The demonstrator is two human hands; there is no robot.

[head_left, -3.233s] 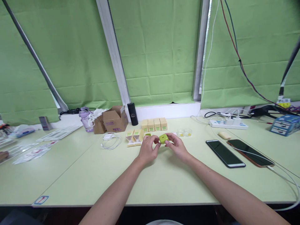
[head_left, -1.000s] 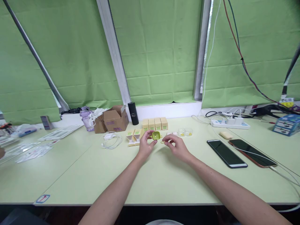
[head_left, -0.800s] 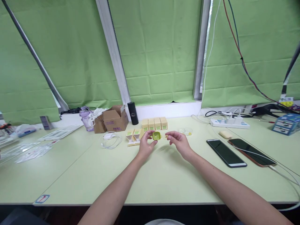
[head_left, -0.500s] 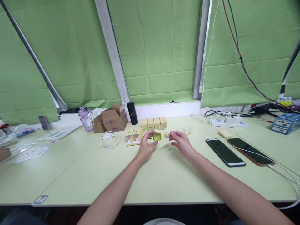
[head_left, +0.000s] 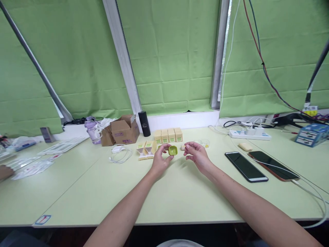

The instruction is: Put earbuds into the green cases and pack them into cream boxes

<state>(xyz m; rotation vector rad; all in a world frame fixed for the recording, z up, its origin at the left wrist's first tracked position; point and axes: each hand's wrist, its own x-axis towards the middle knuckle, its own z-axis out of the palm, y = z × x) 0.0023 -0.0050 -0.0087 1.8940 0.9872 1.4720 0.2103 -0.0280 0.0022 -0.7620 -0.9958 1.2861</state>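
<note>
My left hand (head_left: 159,160) pinches a small green open case (head_left: 172,150) just above the pale green table (head_left: 159,192), its hollow facing me. My right hand (head_left: 195,155) is a little to the right, fingers curled, pinching a tiny pale earbud-like piece (head_left: 183,147) at the fingertips. Behind the hands stands a row of small yellow boxes (head_left: 168,135). Open yellow packaging (head_left: 145,149) lies to the left of the case.
A cardboard box (head_left: 123,129), a black cylinder (head_left: 144,124), a purple bottle (head_left: 90,131) and a white cable (head_left: 118,154) sit at the back left. Two phones (head_left: 246,166) and a power strip (head_left: 250,135) lie right. Another person's hand (head_left: 5,171) shows at the far left.
The closed green case held by both hands is now open in my left hand alone. My right hand has drawn away to the right with a small pale piece.
</note>
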